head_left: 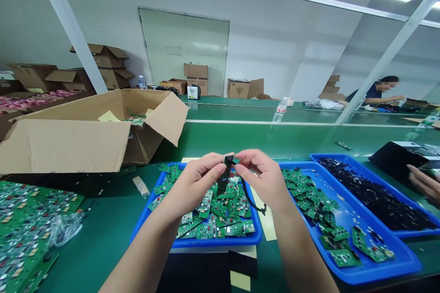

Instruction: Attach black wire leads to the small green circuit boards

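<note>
I see a green, smooth-topped bench (pixel 106 219) spanning the view, with a big brown cardboard box (pixel 68 144), flaps splayed, standing at its left. On the right lie a long blue plastic tray (pixel 381 279) of green circuit boards and, beyond it, a blue plastic tray of small black parts (pixel 417 234). Nearest me, a rectangular blue plastic tray (pixel 220 241) is heaped with flat, component-studded green boards; my forearms and hands partly block it. My left hand (pixel 202 174) is closed, thumb against fingers, on a narrow, flat, dark strip (pixel 224 177) above that heap. Its long axis stands steep, the upper end leaning slightly right, the lower slightly left. My right hand (pixel 259 176) is curled, thumb and forefinger close together by its upper end; I cannot tell whether they grip the thin, flexible black cord (pixel 248 198) hanging there, its lower end curled
</note>
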The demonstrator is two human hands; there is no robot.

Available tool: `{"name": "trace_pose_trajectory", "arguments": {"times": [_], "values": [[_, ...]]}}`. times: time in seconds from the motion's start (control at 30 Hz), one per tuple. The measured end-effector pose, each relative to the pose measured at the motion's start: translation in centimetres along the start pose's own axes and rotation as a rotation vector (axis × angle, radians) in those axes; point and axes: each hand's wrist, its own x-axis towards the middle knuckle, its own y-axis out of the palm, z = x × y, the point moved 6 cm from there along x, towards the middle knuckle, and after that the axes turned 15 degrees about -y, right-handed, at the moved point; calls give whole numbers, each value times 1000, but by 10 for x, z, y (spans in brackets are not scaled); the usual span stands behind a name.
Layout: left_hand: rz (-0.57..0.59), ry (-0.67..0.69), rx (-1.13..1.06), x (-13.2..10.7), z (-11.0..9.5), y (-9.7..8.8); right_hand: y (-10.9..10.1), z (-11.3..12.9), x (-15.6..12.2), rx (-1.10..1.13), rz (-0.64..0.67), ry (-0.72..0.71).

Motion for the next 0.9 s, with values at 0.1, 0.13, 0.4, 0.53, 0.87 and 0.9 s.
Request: {"name": "trace_pose_trajectory", "arguments": {"times": [0.1,0.13,0.4,0.53,0.87,0.9], "values": [[39,-28,-31,1,3,1,-12,13,4,-257,-36,-191],[63,-31,-44,2,4,1,-13,19,5,-343,-27,-272],[257,49,82,0,4,8,-5,39,0,-643,-93,-779],[-146,316,293,-3,-4,-5,-25,42,-2,-569,-287,-733],[-397,670,574,-15,-15,2,-15,42,2,-341,-28,-430],[-397,668,575,-16,-15,2,-13,43,2,-339,-51,-470]]}}
